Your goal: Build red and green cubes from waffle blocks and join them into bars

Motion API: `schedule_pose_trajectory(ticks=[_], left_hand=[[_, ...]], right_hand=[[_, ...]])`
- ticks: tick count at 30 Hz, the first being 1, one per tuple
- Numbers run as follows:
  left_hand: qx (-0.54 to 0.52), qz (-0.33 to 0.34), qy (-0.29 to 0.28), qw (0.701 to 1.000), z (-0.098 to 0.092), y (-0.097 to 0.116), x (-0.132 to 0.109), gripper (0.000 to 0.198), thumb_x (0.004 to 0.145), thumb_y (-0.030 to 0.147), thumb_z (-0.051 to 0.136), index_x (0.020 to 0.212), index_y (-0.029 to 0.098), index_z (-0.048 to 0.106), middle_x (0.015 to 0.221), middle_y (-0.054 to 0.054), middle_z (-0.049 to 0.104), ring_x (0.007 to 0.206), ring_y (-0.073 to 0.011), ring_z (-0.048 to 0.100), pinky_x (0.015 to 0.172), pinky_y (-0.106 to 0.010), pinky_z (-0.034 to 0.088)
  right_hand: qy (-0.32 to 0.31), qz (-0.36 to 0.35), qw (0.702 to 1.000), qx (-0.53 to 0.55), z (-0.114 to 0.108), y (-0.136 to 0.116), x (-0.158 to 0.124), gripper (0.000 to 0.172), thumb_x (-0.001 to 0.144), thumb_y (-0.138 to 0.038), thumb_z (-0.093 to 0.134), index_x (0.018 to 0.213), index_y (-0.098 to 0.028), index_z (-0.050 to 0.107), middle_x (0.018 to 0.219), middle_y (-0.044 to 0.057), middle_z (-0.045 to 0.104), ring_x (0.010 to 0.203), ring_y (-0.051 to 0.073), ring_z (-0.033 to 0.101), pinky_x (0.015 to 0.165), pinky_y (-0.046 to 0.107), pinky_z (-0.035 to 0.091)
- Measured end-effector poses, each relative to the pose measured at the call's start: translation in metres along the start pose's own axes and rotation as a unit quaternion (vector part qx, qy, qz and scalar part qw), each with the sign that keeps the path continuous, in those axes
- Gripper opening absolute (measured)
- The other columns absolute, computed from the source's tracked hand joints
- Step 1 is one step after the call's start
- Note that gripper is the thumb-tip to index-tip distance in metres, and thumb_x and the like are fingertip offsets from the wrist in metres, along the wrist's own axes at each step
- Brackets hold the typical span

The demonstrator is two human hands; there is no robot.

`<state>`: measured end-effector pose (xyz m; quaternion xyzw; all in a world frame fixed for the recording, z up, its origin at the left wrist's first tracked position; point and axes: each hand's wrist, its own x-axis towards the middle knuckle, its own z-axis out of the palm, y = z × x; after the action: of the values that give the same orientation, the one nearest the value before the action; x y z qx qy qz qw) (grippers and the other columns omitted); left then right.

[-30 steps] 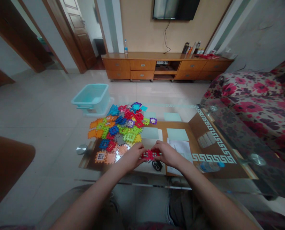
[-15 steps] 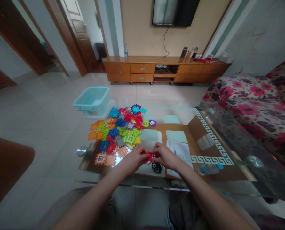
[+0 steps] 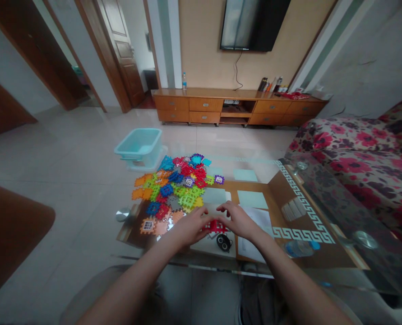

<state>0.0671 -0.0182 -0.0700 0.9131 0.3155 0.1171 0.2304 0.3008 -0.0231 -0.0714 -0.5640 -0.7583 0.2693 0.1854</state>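
Near the front of the glass table, a red interlocking toy tile (image 3: pixel 218 226) shows between my two hands, partly covered by the fingers. My left hand (image 3: pixel 196 224) grips its left side, thumb at the upper edge. My right hand (image 3: pixel 237 220) holds the right side, its index finger arched above the thumb. A pile of coloured interlocking tiles (image 3: pixel 187 197) spreads to the left and beyond my hands. Orange tiles with a window pattern (image 3: pixel 148 225) lie at its near left end. Just below the red tile is a small black round object (image 3: pixel 224 243) with two pale rings.
A light-blue plastic tub (image 3: pixel 140 155) stands beyond the table's left side. Right of my hands are papers (image 3: pixel 255 225) and a water bottle (image 3: pixel 301 248). The glass table edge (image 3: pixel 214 269) runs before my knees. A flowered sofa (image 3: pixel 359 158) is at the right.
The camera view has tilted slightly up and left. My hands have turned the red tile so that more of its face shows, and the right fingers have spread apart somewhat.
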Motion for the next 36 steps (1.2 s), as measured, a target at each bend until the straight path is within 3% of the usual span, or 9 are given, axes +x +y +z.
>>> schedule_pose_trajectory(ticks=[6, 12, 19, 25, 29, 36], left_hand=[[0.052, -0.019, 0.024, 0.998, -0.015, -0.009, 0.006, 0.02, 0.093, 0.023, 0.055, 0.112, 0.022, 0.06, 0.114, -0.009, 0.057, 0.109, -0.024, 0.055, 0.093, -0.037, 0.048], [0.103, -0.064, 0.016, 0.992, -0.024, -0.014, 0.009, 0.021, 0.089, 0.017, 0.055, 0.108, 0.023, 0.058, 0.107, -0.009, 0.06, 0.101, -0.0256, 0.058, 0.084, -0.037, 0.05], [0.106, -0.098, 0.016, 0.989, -0.031, -0.017, 0.006, 0.01, 0.09, 0.019, 0.052, 0.097, 0.022, 0.059, 0.098, -0.008, 0.061, 0.096, -0.0256, 0.06, 0.08, -0.036, 0.049], [0.125, -0.105, 0.004, 0.987, -0.035, -0.019, 0.008, 0.013, 0.093, 0.02, 0.047, 0.094, 0.021, 0.06, 0.094, -0.01, 0.062, 0.091, -0.0266, 0.061, 0.076, -0.037, 0.049], [0.128, -0.104, -0.001, 0.986, -0.037, -0.018, 0.008, 0.014, 0.093, 0.02, 0.047, 0.094, 0.021, 0.061, 0.093, -0.01, 0.063, 0.089, -0.0268, 0.062, 0.075, -0.038, 0.049], [0.104, -0.105, 0.018, 0.989, -0.039, -0.02, 0.006, 0.014, 0.094, 0.023, 0.047, 0.095, 0.02, 0.061, 0.091, -0.009, 0.062, 0.09, -0.0271, 0.062, 0.075, -0.037, 0.049]], right_hand=[[0.069, 0.013, 0.998, -0.006, 0.005, 0.001, 0.033, 0.021, 0.087, -0.019, 0.063, 0.107, -0.014, 0.069, 0.109, 0.011, 0.066, 0.098, 0.021, 0.062, 0.091, 0.034, 0.048], [0.095, 0.037, 0.995, 0.012, 0.022, -0.021, 0.118, 0.021, 0.088, -0.017, 0.059, 0.106, -0.014, 0.07, 0.102, 0.009, 0.074, 0.089, 0.018, 0.067, 0.082, 0.028, 0.05], [0.128, 0.064, 0.99, -0.009, 0.031, -0.046, 0.194, 0.024, 0.088, -0.024, 0.06, 0.106, -0.015, 0.072, 0.111, 0.011, 0.072, 0.109, 0.025, 0.061, 0.099, 0.035, 0.043], [0.15, 0.126, 0.98, -0.027, 0.048, -0.062, 0.213, 0.035, 0.088, -0.036, 0.061, 0.112, -0.012, 0.07, 0.124, 0.02, 0.061, 0.124, 0.034, 0.048, 0.105, 0.046, 0.037], [0.164, 0.152, 0.974, -0.011, 0.055, -0.066, 0.217, 0.03, 0.085, -0.034, 0.063, 0.106, -0.015, 0.072, 0.124, 0.019, 0.06, 0.126, 0.034, 0.045, 0.106, 0.046, 0.035], [0.196, 0.163, 0.963, 0.091, 0.047, -0.06, 0.214, 0.022, 0.079, -0.023, 0.06, 0.097, -0.016, 0.072, 0.104, 0.011, 0.071, 0.105, 0.026, 0.06, 0.099, 0.036, 0.042]])
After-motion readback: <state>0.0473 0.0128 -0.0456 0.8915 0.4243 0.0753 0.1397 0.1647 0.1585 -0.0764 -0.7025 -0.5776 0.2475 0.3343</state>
